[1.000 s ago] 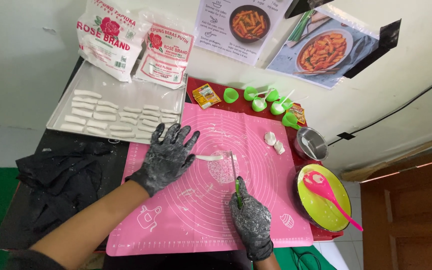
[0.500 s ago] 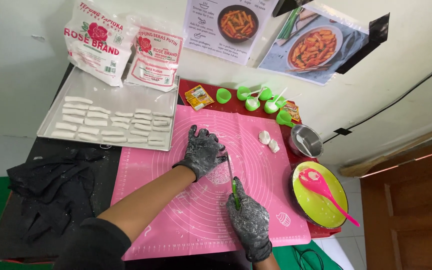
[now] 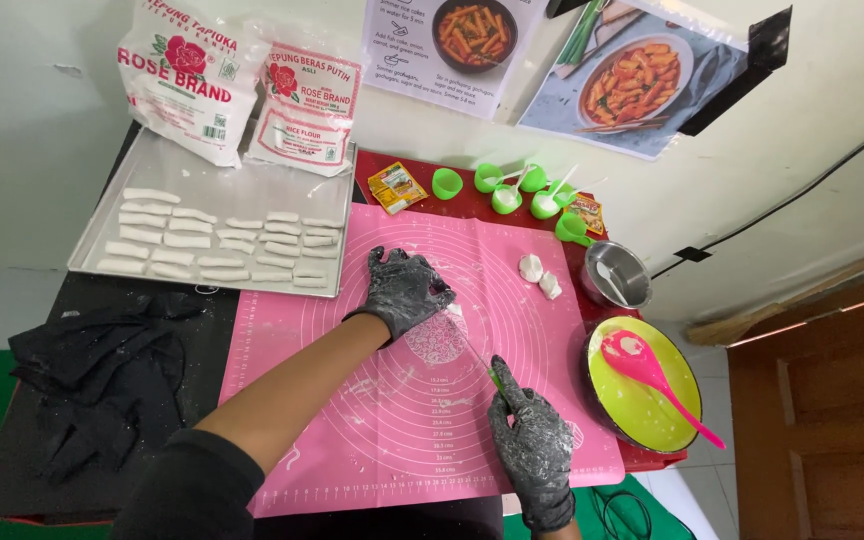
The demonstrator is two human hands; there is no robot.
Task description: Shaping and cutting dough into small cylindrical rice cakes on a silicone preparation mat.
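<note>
Shifted rightward since a second ago, the left hand (image 3: 404, 290), in a flour-dusted black glove, now presses palm-down with fingers curled over white dough at the centre of the pink silicone mat (image 3: 292, 400); the dough itself is mostly hidden beneath it. Nearer, the gloved right hand (image 3: 532, 448) grips a green-handled knife (image 3: 482, 362), its thin blade angled toward the left fingers. Two pale dough lumps (image 3: 540, 276) lie far right on the mat. Cut dough sticks (image 3: 214, 246) line a metal tray (image 3: 112, 270) at far left.
</note>
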